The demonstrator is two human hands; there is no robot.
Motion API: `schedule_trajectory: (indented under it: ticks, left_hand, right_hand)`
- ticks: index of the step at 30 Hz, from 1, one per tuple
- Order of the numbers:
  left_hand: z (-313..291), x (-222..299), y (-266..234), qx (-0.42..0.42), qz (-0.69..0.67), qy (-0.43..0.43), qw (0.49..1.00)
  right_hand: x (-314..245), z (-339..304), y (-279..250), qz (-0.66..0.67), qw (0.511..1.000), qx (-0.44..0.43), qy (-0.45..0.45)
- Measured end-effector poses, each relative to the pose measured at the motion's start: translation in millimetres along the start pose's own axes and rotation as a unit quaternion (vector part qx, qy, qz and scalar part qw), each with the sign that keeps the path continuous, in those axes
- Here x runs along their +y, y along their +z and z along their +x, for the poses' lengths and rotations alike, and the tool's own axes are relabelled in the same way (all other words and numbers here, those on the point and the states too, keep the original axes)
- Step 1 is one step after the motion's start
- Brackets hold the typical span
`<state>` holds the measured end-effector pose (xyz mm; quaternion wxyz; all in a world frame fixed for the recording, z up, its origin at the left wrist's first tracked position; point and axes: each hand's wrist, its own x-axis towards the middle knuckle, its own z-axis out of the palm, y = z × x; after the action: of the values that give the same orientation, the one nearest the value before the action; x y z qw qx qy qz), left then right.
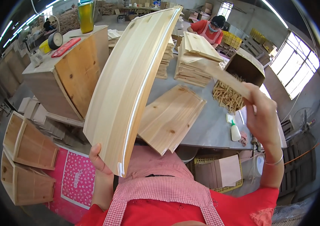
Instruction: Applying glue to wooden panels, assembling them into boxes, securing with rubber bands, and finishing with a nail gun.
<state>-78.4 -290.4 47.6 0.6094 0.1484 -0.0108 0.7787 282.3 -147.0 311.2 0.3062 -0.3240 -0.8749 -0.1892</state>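
My left hand [98, 160] grips the lower end of a long pale wooden board [124, 79], held up on a slant before me. A bead of white glue [143, 86] runs along its edge and pools at the bottom corner. On the right, my raised right hand [261, 113] is closed around a thin, flat beige strip [226, 77], which is smeared by motion and points toward the stacked boards. Flat on the grey table [209, 132] lies another wooden panel [173, 116], partly behind the held board. A white glue bottle with a green tip [235, 132] stands below my right hand.
Stacked boards [194, 69] stand at the table's far side. Small wooden pieces [227, 94] spill from a cardboard box [248, 67]. A wooden cabinet [79, 73] is left; wooden boxes [33, 145] sit lower left. A co-worker [208, 32] is beyond the stack.
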Motion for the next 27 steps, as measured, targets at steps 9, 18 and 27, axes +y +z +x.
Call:
schedule_trajectory:
  ticks: [9, 18, 27]
  left_hand:
    - [32.7, -5.4, -11.6, 0.072, 0.067, -0.009, 0.995]
    - [34.0, 2.6, -18.5, 0.148, 0.151, 0.049, 0.976]
    - [19.4, 23.1, -39.2, 0.149, 0.092, 0.058, 0.983]
  right_hand:
    - [173.8, 82.9, 188.3, -0.171, 0.975, 0.142, -0.023]
    - [195.8, 87.3, 323.0, -0.239, 0.959, 0.044, 0.146]
    - [-122.5, -89.0, 315.3, 0.118, 0.930, -0.347, -0.024]
